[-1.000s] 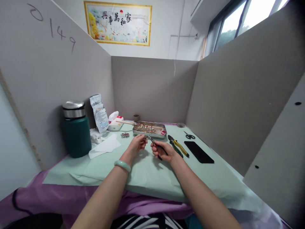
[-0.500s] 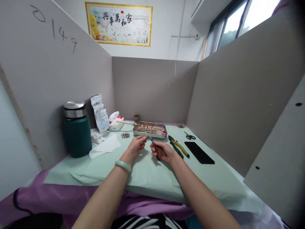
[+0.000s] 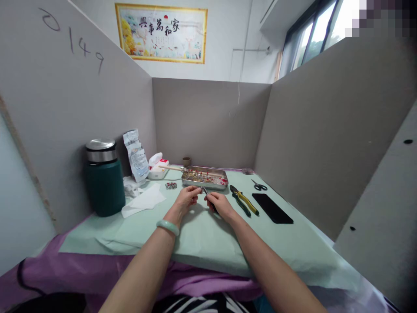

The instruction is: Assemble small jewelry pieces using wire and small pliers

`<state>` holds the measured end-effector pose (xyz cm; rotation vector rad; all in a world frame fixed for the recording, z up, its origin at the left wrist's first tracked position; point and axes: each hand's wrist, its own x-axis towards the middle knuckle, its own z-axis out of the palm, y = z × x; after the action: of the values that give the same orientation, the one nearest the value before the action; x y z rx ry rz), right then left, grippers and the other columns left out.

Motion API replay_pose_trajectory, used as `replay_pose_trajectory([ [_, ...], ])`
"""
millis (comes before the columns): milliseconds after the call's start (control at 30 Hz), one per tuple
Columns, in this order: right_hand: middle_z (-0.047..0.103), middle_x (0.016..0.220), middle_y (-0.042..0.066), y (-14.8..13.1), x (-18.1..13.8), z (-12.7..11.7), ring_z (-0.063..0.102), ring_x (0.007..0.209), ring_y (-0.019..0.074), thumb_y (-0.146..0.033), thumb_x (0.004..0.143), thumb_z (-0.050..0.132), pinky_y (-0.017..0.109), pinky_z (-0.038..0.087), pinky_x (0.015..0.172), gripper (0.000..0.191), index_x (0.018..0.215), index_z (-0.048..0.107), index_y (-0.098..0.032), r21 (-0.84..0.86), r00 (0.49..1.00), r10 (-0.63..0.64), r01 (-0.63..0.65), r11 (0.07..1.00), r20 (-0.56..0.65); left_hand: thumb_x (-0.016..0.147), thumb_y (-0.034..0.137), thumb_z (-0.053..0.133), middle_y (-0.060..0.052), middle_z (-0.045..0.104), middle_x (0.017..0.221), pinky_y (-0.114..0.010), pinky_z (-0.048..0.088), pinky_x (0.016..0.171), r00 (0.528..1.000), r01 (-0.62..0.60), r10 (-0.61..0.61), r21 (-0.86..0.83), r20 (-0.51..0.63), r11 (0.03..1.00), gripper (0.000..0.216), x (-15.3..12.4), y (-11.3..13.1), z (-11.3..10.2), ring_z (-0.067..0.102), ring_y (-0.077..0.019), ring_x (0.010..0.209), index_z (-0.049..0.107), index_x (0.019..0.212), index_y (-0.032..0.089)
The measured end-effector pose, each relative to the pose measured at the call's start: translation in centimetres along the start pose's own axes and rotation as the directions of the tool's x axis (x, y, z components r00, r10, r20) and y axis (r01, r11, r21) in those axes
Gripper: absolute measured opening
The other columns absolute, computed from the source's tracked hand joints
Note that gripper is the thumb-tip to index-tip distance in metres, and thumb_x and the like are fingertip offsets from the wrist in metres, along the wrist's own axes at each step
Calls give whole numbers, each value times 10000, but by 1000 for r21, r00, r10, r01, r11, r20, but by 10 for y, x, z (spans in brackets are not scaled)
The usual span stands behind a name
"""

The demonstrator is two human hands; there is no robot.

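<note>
My left hand (image 3: pixel 188 197), with a pale green bangle (image 3: pixel 168 226) at its wrist, is closed in a pinch in front of the metal tray (image 3: pixel 205 186). Whatever tiny piece lies at its fingertips is too small to make out. Just to its right, my right hand (image 3: pixel 219 203) is wrapped round small pliers (image 3: pixel 205 190). Their metal jaws point up and left, to the left fingertips; most of the dark handles are hidden in the palm. Red, gold and clear beads (image 3: pixel 203 177) lie in the tray. A little heap of red and silver pieces (image 3: pixel 171 185) sits to the left.
Right of my hands lie larger yellow-green pliers (image 3: pixel 244 202), scissors (image 3: pixel 259 186) and a black phone-like slab (image 3: pixel 272 208). On the left stand a green flask (image 3: pixel 104 187), a foil pouch (image 3: pixel 136 155), a tissue pack (image 3: pixel 159 167) and white paper (image 3: pixel 144 200). Grey panels enclose three sides.
My right hand has turned over so its back faces up more. The pliers' handles, spread and visible before, are now mostly covered by the hand. My left hand has barely moved.
</note>
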<state>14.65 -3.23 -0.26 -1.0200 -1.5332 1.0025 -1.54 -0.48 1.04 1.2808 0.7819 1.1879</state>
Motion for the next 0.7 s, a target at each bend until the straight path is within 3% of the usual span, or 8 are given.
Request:
replay_pose_trajectory([
  [200, 484, 540, -33, -2, -1, -1, 400, 434, 77, -370, 788, 475, 205, 286, 424, 257, 722, 607, -160, -145, 1000, -19, 18, 989, -6, 621, 395, 731, 34, 500, 591, -193, 208, 401, 1000, 20, -21, -32, -4, 999, 334, -3, 4, 2, 323, -18, 412, 585, 754, 126],
  [400, 523, 557, -26, -2, -1, -1, 427, 476, 88, -346, 804, 450, 211, 298, 488, 261, 728, 626, -169, -293, 996, -77, 64, 954, -33, 619, 337, 749, 18, 524, 627, -186, 168, 376, 994, 97, -87, -147, 71, 984, 308, -1, 3, 0, 283, 4, 392, 584, 736, 105],
  [700, 635, 689, 11, 2, -4, 2, 529, 639, 133, -338, 852, 431, 234, 302, 589, 283, 749, 651, -193, -648, 955, -288, 175, 741, -71, 664, 211, 693, 26, 497, 580, -163, 157, 344, 985, 170, -163, -181, 54, 969, 183, 1, 2, 0, 283, 1, 367, 551, 716, 108],
])
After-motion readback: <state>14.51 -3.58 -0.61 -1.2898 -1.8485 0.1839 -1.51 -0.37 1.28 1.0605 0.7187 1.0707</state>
